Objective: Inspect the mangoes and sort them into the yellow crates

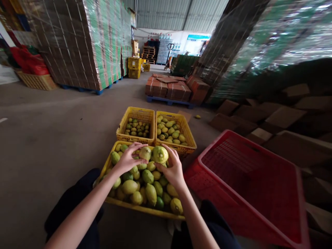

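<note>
Above a yellow crate [137,208] of green and yellow lemons, my left hand [131,159] is closed round a pale yellow-green lemon [145,153]. Right beside it, my right hand [172,166] grips a larger, greener lemon [159,155], its stem end turned towards me. The two lemons are side by side, almost touching. Beneath my hands the crate is filled with loose lemons [147,176] of mixed green and yellow.
Two more yellow crates, one left [121,133] and one right [190,138], stand behind with lemons inside. A large red crate [215,141] is at my right, near folded cardboard [282,117]. Farther off are a pallet of boxes [168,88] and wrapped stacks [109,41].
</note>
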Tool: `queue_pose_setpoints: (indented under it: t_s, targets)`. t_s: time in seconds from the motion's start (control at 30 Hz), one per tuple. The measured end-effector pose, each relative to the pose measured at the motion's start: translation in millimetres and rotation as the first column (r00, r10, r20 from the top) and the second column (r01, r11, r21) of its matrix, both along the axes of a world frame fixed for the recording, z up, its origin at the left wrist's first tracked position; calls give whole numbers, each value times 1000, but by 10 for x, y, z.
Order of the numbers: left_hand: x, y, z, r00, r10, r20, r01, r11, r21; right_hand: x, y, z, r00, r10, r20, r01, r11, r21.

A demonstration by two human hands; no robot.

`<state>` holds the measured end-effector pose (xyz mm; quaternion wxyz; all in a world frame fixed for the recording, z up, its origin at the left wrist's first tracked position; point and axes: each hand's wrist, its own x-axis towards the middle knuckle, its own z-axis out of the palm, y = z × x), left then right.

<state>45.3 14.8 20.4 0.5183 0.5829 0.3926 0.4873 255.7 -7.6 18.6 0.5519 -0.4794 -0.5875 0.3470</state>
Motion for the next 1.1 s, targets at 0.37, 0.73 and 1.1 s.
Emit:
queue_pose_setpoints:
  t_s: [0.37,0.73,1.1]
  targets:
    - [95,6,-39,910,139,391,147,773,-617,-8,17,30,810,186,-557,-484,748,-454]
    - [200,-51,33,795,209,570,273,716,-643,-221,20,-18,788,-63,-613,-292,837,-462]
    - [271,5,13,741,439,508,117,660,-742,-383,101,-1,683,-172,-710,-347,779,-522]
